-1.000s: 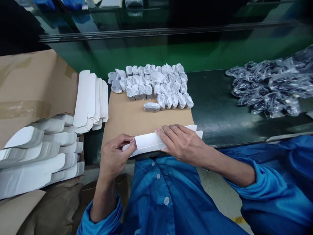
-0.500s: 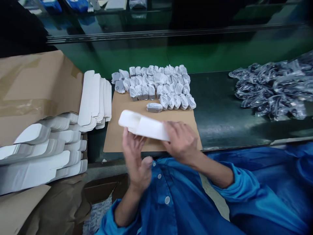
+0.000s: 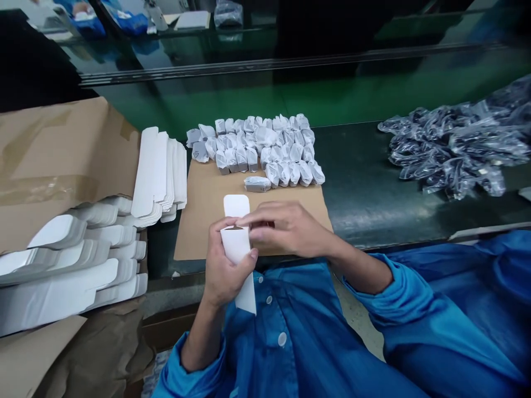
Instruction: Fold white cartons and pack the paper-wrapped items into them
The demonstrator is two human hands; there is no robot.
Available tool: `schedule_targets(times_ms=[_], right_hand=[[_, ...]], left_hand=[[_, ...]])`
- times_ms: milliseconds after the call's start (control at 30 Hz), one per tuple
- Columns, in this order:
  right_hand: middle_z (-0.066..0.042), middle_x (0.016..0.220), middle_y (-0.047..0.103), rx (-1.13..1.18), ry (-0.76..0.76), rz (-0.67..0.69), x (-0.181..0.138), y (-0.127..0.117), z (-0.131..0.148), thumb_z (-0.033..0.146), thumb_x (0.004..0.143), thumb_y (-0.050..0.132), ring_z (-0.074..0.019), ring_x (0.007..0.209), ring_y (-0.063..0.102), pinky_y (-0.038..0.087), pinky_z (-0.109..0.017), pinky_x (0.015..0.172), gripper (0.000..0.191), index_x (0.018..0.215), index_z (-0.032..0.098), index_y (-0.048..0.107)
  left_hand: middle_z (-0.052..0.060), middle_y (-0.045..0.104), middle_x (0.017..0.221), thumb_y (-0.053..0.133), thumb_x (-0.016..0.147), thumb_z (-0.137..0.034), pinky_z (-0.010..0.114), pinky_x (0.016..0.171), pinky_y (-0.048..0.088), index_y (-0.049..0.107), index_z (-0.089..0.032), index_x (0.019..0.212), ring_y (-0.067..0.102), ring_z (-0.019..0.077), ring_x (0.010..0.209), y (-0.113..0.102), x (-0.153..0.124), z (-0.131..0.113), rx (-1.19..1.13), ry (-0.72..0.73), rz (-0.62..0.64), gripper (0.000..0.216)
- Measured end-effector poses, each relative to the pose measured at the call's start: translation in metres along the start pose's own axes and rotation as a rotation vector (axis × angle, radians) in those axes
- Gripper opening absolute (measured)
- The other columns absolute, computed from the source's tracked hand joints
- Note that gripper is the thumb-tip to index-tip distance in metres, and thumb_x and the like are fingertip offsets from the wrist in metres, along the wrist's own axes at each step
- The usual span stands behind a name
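Observation:
My left hand (image 3: 222,273) is wrapped around a narrow white paper box (image 3: 237,243), its thumb across the front side. The box stands tilted over the table's front edge, its top end open and a rounded flap standing up behind. My right hand (image 3: 292,229) reaches across from the right with fingers stretched out and thumb apart; its fingertips touch the box's open end. Beyond the hands, one grey wrapped packet (image 3: 257,184) lies on a brown cardboard sheet (image 3: 199,221). Behind it stand rows of similar packets in thin white wrapping (image 3: 265,135).
Flat white boxes (image 3: 145,171) are stacked left of the sheet, and more lie in a large carton (image 3: 62,149). Clear plastic bags with dark contents (image 3: 452,146) pile up at the right. A green ledge (image 3: 186,91) borders the back.
The white box has swung from lying sideways in my right hand to nearly upright in my left hand. My left hand has closed around it; my right hand has moved to its top end.

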State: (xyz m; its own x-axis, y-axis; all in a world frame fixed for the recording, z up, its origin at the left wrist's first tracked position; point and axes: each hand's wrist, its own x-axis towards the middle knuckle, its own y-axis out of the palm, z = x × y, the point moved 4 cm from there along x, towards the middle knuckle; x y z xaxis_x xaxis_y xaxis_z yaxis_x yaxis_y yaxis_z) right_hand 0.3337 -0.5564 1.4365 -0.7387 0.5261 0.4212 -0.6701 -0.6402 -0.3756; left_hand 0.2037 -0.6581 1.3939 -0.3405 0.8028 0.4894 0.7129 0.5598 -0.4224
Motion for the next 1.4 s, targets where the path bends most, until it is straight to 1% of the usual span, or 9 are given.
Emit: schedule_targets(times_ms=[133,300,433,533,700,967,1133,1233,1400], right_hand=[[0.0,0.073,0.062,0.376,0.266,-0.212,0.011,-0.011,-0.021,0.047,0.095,0.053,-0.0091,0.06,0.056,0.045,-0.022,0.056,0.036,0.09,0.015,0.068],[0.0,0.077,0.065,0.485,0.289,0.071,0.015,0.009,-0.019,0.041,0.077,0.078,-0.0097,0.07,0.058,0.046,-0.021,0.061,0.029,0.082,0.014,0.068],[-0.001,0.082,0.068,0.426,0.251,-0.01,0.009,0.012,-0.016,0.037,0.074,0.08,-0.0109,0.075,0.059,0.046,-0.023,0.065,0.028,0.086,0.014,0.07],[-0.003,0.083,0.068,0.386,0.247,-0.013,0.005,0.013,-0.015,0.038,0.077,0.077,-0.0128,0.074,0.06,0.045,-0.024,0.063,0.027,0.085,0.013,0.07],[-0.004,0.098,0.071,0.114,0.084,0.002,-0.002,0.018,-0.01,0.024,0.091,0.061,-0.0159,0.094,0.064,0.051,-0.031,0.082,0.012,0.093,0.017,0.072],[-0.01,0.11,0.071,-0.257,-0.175,-0.155,-0.024,0.043,-0.01,0.027,0.099,0.048,-0.0185,0.104,0.062,0.05,-0.039,0.09,0.023,0.104,0.017,0.068],[-0.011,0.131,0.061,-0.671,-0.079,-0.035,0.02,0.014,-0.024,0.034,0.098,0.051,-0.0253,0.116,0.054,0.046,-0.043,0.096,0.042,0.137,0.019,0.049],[-0.017,0.113,0.067,-1.079,-0.002,0.022,0.052,0.0,-0.045,0.013,0.097,0.044,-0.0301,0.114,0.052,0.04,-0.047,0.096,0.03,0.123,0.01,0.059],[-0.011,0.109,0.07,-0.963,-0.01,0.124,0.048,-0.01,-0.053,0.017,0.097,0.047,-0.0236,0.105,0.057,0.041,-0.038,0.092,0.027,0.119,0.013,0.063]], left_hand=[[0.002,0.058,0.096,0.068,0.072,-0.027,0.024,0.058,0.047,0.052,-0.022,0.108,0.057,0.0139,0.07,0.0,0.001,0.001,0.044,-0.011,0.126,0.039],[0.003,0.057,0.097,0.067,0.073,-0.028,0.028,0.061,0.049,0.049,-0.021,0.109,0.06,0.0176,0.078,0.006,0.001,0.003,0.123,-0.004,0.118,0.041],[0.008,0.054,0.115,0.071,0.073,-0.026,0.031,0.075,0.054,0.038,-0.021,0.13,0.063,0.0211,0.097,0.013,-0.007,0.005,0.057,0.064,-0.015,0.066],[0.014,0.053,0.124,0.072,0.075,-0.024,0.036,0.085,0.055,0.007,-0.023,0.151,0.062,0.0247,0.109,0.016,-0.012,0.007,-0.008,0.045,-0.024,0.1],[0.019,0.038,0.15,0.07,0.077,-0.027,0.047,0.104,0.047,0.019,-0.021,0.152,0.046,0.0334,0.135,0.014,-0.01,0.006,0.166,0.081,0.089,0.091],[0.016,0.05,0.137,0.068,0.078,-0.024,0.04,0.102,0.049,0.036,-0.018,0.142,0.054,0.0274,0.126,0.016,-0.017,0.009,0.083,0.037,0.072,0.071],[0.009,0.057,0.121,0.065,0.084,-0.038,0.034,0.091,0.054,0.047,-0.021,0.121,0.064,0.0206,0.104,0.003,0.006,0.041,-0.244,-0.324,-0.268,0.044],[0.006,0.06,0.11,0.055,0.088,-0.037,0.034,0.089,0.055,0.047,-0.022,0.115,0.067,0.0183,0.096,-0.001,0.026,0.069,-0.492,-0.423,-0.418,0.032],[0.018,0.05,0.139,0.06,0.086,-0.035,0.047,0.113,0.035,0.048,-0.017,0.129,0.047,0.0299,0.134,-0.014,0.031,0.078,0.03,-0.218,-0.405,0.048]])
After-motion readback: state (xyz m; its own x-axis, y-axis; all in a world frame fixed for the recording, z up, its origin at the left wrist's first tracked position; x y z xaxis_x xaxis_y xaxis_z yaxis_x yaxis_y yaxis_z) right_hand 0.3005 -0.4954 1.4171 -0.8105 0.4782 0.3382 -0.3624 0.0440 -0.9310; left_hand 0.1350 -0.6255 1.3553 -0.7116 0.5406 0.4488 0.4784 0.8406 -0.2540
